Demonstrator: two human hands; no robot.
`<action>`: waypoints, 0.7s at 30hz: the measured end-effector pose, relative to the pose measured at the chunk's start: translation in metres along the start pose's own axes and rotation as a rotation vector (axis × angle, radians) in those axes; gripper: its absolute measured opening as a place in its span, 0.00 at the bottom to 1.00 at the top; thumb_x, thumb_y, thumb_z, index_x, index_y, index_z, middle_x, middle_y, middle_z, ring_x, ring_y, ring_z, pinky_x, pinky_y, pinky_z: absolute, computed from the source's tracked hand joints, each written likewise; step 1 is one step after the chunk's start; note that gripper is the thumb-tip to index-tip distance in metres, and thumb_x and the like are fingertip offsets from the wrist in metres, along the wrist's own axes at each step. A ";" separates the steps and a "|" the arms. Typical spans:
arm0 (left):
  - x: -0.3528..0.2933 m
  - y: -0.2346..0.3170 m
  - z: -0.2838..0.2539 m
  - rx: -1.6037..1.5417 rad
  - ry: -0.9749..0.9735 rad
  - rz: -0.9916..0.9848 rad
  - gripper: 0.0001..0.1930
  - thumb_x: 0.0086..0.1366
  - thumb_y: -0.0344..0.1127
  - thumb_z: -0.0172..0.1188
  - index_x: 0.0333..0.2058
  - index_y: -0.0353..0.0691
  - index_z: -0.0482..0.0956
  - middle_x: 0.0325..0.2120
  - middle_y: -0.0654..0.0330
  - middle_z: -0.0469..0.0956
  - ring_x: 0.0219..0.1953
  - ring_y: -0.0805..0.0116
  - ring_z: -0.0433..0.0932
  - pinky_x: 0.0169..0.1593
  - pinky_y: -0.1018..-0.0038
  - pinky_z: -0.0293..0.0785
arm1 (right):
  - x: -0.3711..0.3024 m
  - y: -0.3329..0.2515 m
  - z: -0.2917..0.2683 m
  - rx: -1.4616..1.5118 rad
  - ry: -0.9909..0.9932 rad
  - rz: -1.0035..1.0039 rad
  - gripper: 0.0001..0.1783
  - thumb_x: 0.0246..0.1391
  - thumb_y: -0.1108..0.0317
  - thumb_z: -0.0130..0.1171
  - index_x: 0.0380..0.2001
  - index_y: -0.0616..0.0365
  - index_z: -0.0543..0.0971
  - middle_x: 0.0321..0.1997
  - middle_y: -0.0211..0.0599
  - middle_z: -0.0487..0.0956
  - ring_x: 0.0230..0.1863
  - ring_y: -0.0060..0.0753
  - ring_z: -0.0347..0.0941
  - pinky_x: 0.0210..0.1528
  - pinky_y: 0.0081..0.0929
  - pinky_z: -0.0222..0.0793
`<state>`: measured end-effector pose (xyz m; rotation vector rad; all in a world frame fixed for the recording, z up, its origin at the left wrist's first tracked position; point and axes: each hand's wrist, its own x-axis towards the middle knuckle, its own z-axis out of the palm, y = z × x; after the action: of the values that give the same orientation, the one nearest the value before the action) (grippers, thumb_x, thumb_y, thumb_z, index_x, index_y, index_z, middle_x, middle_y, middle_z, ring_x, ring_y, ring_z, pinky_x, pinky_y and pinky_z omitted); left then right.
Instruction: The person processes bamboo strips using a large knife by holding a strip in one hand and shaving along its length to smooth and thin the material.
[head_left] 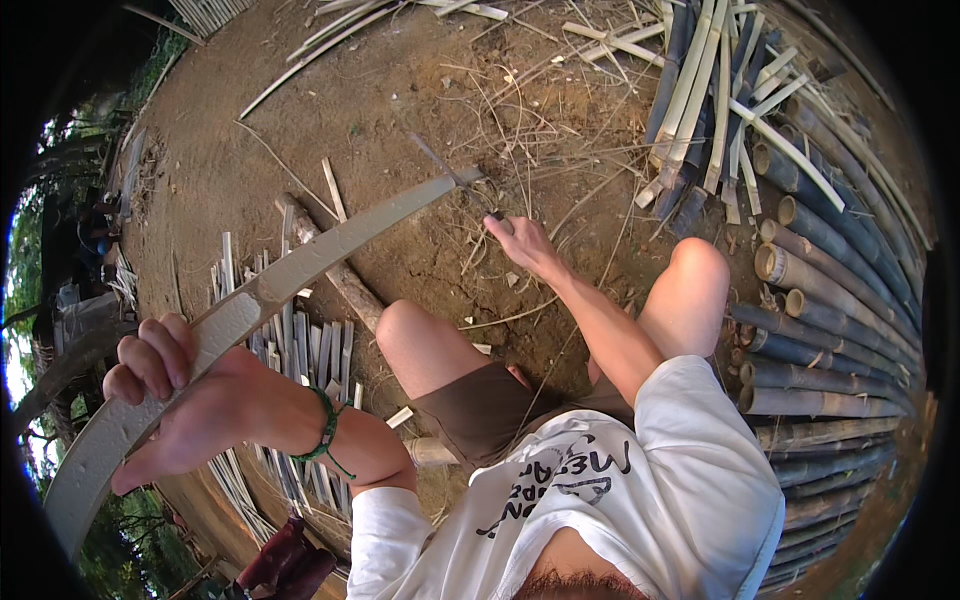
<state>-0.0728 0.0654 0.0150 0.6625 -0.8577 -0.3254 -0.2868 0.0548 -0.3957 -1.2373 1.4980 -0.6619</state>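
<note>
My left hand (215, 400), with a green cord bracelet at the wrist, is wrapped round a long split bamboo slat (330, 245). The slat rises from the lower left and runs forward to the middle, its pale inner face and a node showing. My right hand (525, 248) is closed round the dark handle of a knife (432, 153). Its thin blade, seen nearly edge-on and a little blurred, points forward and left. Blade and slat cross at the slat's far end; whether the edge has bitten into the slat, I cannot tell.
A round pole (340, 270) lies on the dirt ahead of my left knee. Split bamboo strips (310, 345) are laid out on the left. Whole bamboo culms (820, 400) are stacked at the right, with a pile of split pieces (705, 90) beyond. Thin shavings (530, 110) litter the ground.
</note>
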 end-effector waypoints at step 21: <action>0.042 -0.031 0.028 0.085 -0.212 -0.024 0.37 0.58 0.82 0.25 0.20 0.51 0.55 0.14 0.68 0.54 0.15 0.78 0.51 0.20 0.83 0.48 | -0.061 -0.084 0.000 0.225 0.015 -0.278 0.33 0.60 0.30 0.46 0.16 0.46 0.67 0.13 0.21 0.63 0.14 0.21 0.59 0.16 0.26 0.50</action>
<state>-0.0684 0.0093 0.0330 0.7259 -1.0711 -0.3872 -0.2608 0.0854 -0.2999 -1.2766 1.2349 -0.9971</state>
